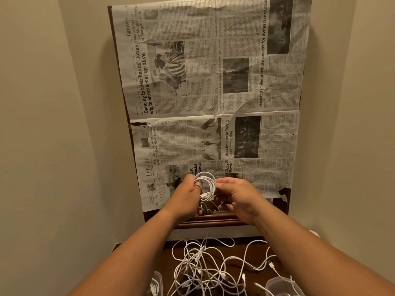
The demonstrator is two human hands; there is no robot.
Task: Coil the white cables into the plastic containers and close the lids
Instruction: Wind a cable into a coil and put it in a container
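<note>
A white cable [207,184] is wound into a small round coil held up over the near edge of the newspaper. My left hand [185,197] grips the coil's left side, thumb laid across the loops. My right hand [237,197] pinches the coil's right side and lower end. Below my forearms a tangled heap of loose white cables [205,265] lies on a dark brown surface. A clear plastic container [282,286] stands at the bottom right, and another clear container [155,285] with some white cable in it shows at the bottom left, partly cut off.
A newspaper [209,92] covers a dark wooden table [213,218] that stretches away from me. Beige walls [53,124] close in on both sides. The cable heap rests on a lower dark surface near my body.
</note>
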